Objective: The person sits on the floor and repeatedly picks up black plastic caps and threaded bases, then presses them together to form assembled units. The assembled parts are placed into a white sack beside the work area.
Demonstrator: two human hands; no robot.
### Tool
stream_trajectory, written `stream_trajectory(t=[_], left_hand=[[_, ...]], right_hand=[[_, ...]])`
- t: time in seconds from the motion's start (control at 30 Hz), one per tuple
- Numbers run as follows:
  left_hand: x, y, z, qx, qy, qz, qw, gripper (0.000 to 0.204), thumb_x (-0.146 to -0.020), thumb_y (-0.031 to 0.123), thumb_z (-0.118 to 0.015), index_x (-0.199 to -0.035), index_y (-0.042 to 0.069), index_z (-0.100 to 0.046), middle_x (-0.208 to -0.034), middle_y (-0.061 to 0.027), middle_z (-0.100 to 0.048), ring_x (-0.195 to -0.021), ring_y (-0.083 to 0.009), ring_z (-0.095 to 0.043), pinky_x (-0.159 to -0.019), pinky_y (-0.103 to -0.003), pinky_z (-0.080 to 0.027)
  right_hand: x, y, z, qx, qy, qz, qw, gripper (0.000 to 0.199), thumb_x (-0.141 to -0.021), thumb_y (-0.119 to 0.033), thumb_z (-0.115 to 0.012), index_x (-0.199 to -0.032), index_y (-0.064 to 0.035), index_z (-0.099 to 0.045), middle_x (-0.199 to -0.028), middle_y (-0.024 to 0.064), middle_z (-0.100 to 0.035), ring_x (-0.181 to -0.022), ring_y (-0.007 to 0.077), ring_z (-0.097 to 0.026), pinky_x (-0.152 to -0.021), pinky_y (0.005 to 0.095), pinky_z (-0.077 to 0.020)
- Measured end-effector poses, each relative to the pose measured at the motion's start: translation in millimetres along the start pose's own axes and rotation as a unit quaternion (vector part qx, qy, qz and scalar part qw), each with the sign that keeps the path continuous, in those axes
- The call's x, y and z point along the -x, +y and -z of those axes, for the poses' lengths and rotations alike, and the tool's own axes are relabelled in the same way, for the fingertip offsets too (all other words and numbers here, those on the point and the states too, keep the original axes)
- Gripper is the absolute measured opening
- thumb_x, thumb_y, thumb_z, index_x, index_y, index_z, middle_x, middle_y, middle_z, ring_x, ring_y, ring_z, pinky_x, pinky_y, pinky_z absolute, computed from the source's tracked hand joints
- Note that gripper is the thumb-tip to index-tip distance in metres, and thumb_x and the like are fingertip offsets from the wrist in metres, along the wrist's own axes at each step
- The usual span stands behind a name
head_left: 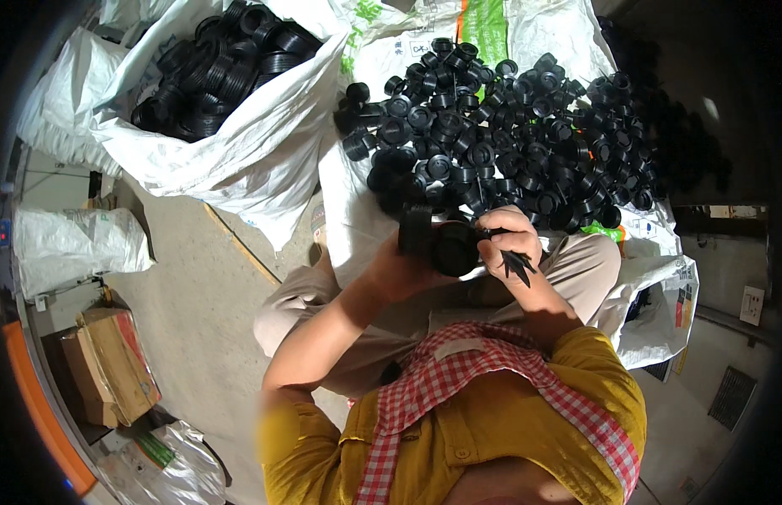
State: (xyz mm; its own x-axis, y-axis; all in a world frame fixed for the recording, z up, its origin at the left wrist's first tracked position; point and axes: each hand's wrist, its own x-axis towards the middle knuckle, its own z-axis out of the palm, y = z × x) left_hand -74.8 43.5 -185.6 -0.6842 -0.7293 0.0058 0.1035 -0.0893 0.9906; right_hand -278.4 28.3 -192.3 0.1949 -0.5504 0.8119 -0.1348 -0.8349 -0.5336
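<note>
Parts (456, 252), black, round, gripped by left hand (397, 273) near heap of similar pieces (484, 156); probably light, stiff, smooth, best taken around sides; right hand (526, 242) closed on dark pointed strips (516, 267)

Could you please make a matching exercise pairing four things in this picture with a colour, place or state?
1. Left hand
2. Right hand
3. Cardboard box
4. Apron

A. Red-and-white checked
B. Toward the picture's left side
C. Holding black round parts
D. Holding black pointed strips

Pairs: 1-C; 2-D; 3-B; 4-A
</note>
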Motion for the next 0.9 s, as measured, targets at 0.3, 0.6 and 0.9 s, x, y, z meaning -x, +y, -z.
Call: stream_trajectory(t=[0.3, 0.6, 0.9], left_hand=[[3, 8, -10, 0.399, 0.054, 0.124, 0.907, 0.027, -0.072, 0.009, -0.070, -0.097, 0.001, -0.064, -0.117, -0.0156, -0.057, -0.101, -0.0330, -0.059, -0.087, -0.039, -0.048], [25, 43, 33, -0.535, 0.254, -0.261, 0.762, 0.028, -0.065, 0.005, -0.072, -0.092, 0.002, -0.064, -0.120, -0.0181, -0.053, -0.107, -0.0357, -0.054, -0.092, -0.044, -0.044], [34, 246, 172, -0.800, 0.445, 0.156, 0.370, 0.066, -0.069, 0.031, -0.078, -0.129, 0.017, -0.053, -0.144, -0.0199, -0.034, -0.121, -0.0402, -0.046, -0.099, -0.047, -0.041]], right_hand=[[-8, 14, 4, -0.032, -0.047, -0.022, 0.998, 0.023, -0.080, -0.002, -0.069, -0.091, -0.0077, -0.051, -0.085, 0.0093, -0.064, -0.066, 0.0157, -0.057, -0.055, 0.0271, -0.0450], [90, 122, 4, 0.153, 0.238, -0.537, 0.795, 0.016, -0.087, -0.012, -0.061, -0.094, 0.0005, -0.053, -0.075, 0.0087, -0.061, -0.065, 0.0219, -0.060, -0.064, 0.0332, -0.0481], [61, 161, 0, 0.366, -0.399, -0.497, 0.678, 0.056, -0.076, -0.030, -0.073, -0.125, -0.0157, -0.049, -0.097, 0.0178, -0.067, -0.095, 0.0354, -0.063, -0.078, 0.0450, -0.0509]])
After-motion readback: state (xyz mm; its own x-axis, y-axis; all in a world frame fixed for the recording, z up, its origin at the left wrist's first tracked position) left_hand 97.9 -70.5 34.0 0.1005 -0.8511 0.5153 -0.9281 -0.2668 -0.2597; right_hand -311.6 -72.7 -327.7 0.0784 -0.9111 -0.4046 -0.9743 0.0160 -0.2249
